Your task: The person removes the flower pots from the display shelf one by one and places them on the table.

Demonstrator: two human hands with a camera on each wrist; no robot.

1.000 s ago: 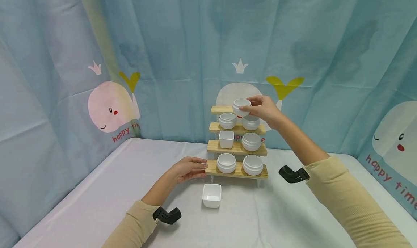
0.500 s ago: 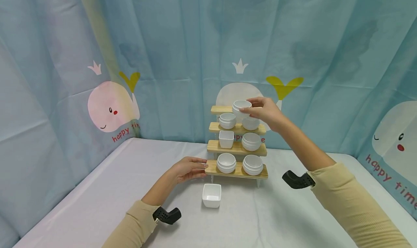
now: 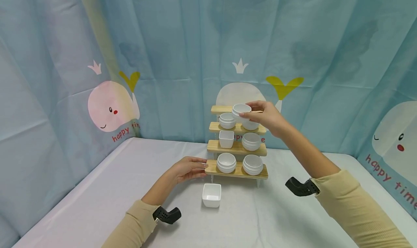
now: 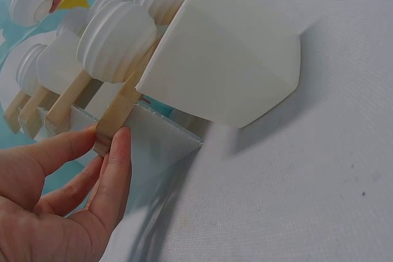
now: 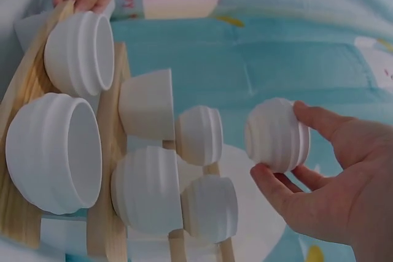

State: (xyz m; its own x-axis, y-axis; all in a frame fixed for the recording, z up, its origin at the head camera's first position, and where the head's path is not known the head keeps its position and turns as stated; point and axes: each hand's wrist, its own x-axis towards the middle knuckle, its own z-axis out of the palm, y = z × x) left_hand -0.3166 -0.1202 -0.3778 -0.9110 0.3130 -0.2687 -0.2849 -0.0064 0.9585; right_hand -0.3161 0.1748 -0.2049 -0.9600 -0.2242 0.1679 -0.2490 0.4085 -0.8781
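My right hand's fingers (image 5: 277, 186) and thumb pinch a small white ribbed bowl (image 3: 241, 109) by its sides, up by the top step of the wooden rack (image 3: 237, 149). My left hand's fingers (image 4: 112, 170) lie almost straight and close together, pressing on the left end of the bottom step; they do not curl round anything.

Biggest first: a blue curtain (image 3: 182, 41) hangs all round, with pale whales on it. I can read "happy time" (image 3: 389, 177) in red on the right whale, and the start of the same words under the left one. Below is the white table (image 3: 97, 190). The rack stands at the back of it like little stairs, four steps high.

I think the job is nearly done. The three lower steps hold two dishes each: five round bowls and one square cup (image 3: 226, 139). The top step is bare, and the bowl in my right hand (image 3: 265, 114) hangs just over it, not set down yet. One more square dish (image 3: 211, 195) sits on the table in front of the rack, near my left hand (image 3: 187, 169). So two dishes are left.
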